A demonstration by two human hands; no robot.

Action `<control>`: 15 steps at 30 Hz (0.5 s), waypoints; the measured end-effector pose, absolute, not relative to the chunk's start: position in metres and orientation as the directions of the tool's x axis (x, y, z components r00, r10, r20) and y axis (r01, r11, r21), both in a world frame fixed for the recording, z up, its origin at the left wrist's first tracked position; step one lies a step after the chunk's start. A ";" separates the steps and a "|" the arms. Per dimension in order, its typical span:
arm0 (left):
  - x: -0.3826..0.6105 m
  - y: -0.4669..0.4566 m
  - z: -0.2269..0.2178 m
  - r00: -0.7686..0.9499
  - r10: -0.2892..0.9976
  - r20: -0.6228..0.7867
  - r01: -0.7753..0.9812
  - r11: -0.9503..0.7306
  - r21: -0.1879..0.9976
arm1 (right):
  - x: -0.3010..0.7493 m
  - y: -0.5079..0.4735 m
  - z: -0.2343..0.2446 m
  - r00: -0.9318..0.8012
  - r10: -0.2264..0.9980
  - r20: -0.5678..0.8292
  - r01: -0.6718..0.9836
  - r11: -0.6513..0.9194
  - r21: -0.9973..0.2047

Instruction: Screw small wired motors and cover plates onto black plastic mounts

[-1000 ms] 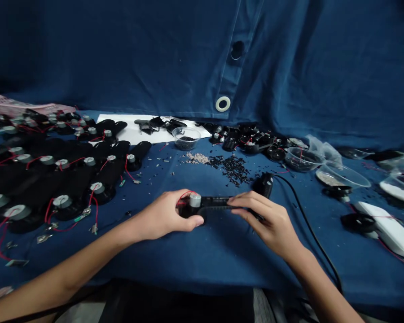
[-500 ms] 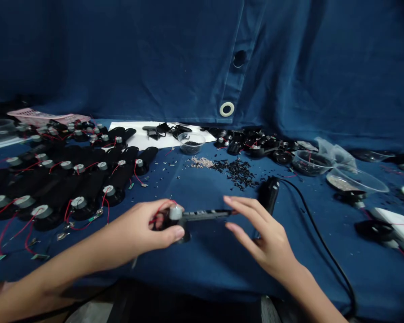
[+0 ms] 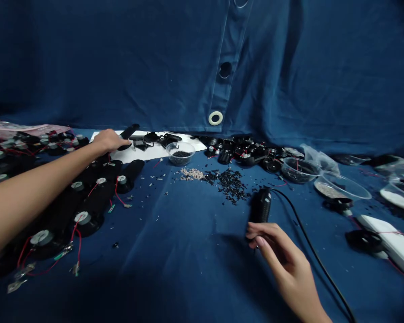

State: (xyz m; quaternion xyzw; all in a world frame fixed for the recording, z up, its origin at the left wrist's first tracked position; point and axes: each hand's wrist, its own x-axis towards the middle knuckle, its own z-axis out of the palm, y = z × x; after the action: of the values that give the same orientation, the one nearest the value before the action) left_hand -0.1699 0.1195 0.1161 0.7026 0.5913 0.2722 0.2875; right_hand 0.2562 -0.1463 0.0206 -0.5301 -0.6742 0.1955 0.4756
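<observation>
My left hand (image 3: 109, 140) reaches to the far left, closed around a black plastic housing (image 3: 129, 131) whose rounded end sticks out beyond the fingers. Below that arm lie rows of similar black housings with round silvery motors (image 3: 82, 218), red wires and small green boards. My right hand (image 3: 284, 258) is in front of me with its fingers curled together. Its fingertips cover the lower end of a black corded tool (image 3: 261, 205), which looks like an electric screwdriver. Whether the fingers grip the tool or something small is hidden.
Small black parts (image 3: 232, 184) and a heap of tiny screws (image 3: 191, 174) lie mid-table. A clear bowl (image 3: 181, 160) stands behind them on white paper (image 3: 134, 156). More clear tubs (image 3: 300, 171) and a white box (image 3: 387, 242) are at right. The tool's cord (image 3: 306, 235) curves toward me.
My left hand has moved from the centre to the far left with a black housing in it. My right hand has left that housing and come down to the tool. The view has shifted slightly.
</observation>
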 end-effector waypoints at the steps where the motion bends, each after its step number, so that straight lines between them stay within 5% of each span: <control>1: -0.172 0.129 0.108 0.090 0.995 0.042 0.754 -0.095 0.650 | 0.259 -0.147 0.020 0.025 0.899 0.437 0.535 0.358 -0.765; 5: -0.175 0.160 0.083 -0.158 0.984 0.085 0.942 0.125 0.312 | 0.268 -0.146 0.018 0.053 0.898 0.436 0.567 0.333 -0.754; 15: -0.186 0.187 0.060 -0.250 0.967 0.048 0.944 0.232 0.235 | 0.288 -0.144 0.013 0.085 0.937 0.338 0.652 0.205 -0.730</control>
State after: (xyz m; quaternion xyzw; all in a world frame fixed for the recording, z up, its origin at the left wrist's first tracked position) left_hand -0.1858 0.1868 0.0603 0.6100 0.7831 0.1083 0.0535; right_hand 0.2881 -0.1438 0.0127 -0.6070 -0.6544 0.1711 0.4171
